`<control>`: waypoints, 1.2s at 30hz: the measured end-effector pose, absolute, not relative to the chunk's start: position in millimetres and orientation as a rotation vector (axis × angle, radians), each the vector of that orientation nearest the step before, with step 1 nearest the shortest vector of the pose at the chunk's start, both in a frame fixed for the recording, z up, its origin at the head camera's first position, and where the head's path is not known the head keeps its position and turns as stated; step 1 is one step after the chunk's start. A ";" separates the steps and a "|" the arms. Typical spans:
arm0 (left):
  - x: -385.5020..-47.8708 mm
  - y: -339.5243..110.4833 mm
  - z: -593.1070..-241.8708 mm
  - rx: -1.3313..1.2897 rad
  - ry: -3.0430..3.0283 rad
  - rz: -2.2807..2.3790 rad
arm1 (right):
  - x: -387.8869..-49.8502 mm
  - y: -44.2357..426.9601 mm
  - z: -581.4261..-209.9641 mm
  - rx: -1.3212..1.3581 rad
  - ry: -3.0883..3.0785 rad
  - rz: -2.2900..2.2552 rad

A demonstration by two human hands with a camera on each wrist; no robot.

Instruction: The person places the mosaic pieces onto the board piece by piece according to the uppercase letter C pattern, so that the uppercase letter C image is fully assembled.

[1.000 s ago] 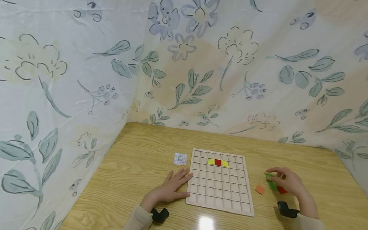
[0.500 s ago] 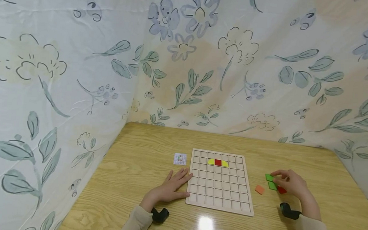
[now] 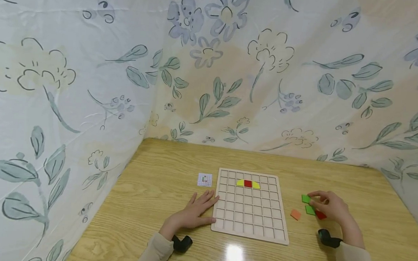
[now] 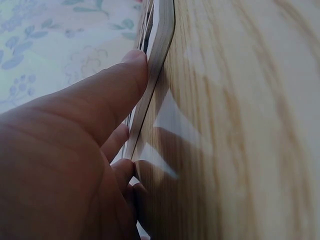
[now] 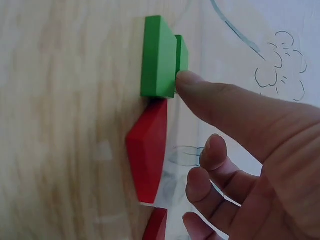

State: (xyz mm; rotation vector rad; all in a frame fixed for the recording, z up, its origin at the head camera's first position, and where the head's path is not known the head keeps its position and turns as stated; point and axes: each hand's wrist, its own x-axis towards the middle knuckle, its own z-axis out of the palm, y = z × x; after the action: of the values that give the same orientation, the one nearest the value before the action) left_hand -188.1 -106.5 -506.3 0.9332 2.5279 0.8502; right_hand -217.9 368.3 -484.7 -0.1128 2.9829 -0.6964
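My left hand point(image 3: 193, 214) lies spread on the table, its fingertips and thumb touching the left edge of the gridded wooden board point(image 3: 248, 235). In the left wrist view, the thumb rests against the board's side. My right hand point(image 3: 331, 208) pinches a green tile point(image 3: 305, 199) between thumb and index finger, right of the board. Just below lies a second green tile point(image 3: 310, 210), beside a red tile point(image 3: 320, 214) partly covered by the hand. The right wrist view shows the thumb tip against the farther green tile point(image 5: 183, 52); the index finger is hidden there.
Near the board's top, a red square point(image 3: 248, 183) sits between two yellow rounded pieces point(image 3: 240, 182). A small printed grid card point(image 3: 205, 179) lies left of the board. An orange tile point(image 3: 295, 215) lies to its right. Another red piece point(image 5: 157, 225) shows in the right wrist view.
My right hand has shifted its grip to the right end of the upper green tile. That tile has moved slightly away from the lower one. The left hand has stayed put.
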 end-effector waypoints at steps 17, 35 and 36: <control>-186.7 -106.1 -502.6 0.922 2.532 0.854 | -219.5 373.8 -486.2 -0.175 2.972 -0.660; -186.9 -104.3 -501.4 0.921 2.531 0.857 | -221.9 373.2 -487.3 -0.203 2.991 -0.661; -186.7 -104.3 -501.1 0.919 2.531 0.856 | -222.2 373.2 -487.3 -0.201 2.988 -0.656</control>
State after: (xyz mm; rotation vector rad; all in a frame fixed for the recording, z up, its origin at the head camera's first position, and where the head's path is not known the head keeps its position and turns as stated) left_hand -186.7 -104.3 -501.1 0.9192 2.5305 0.8564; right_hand -222.2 373.2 -487.3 -0.2011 2.9880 -0.6564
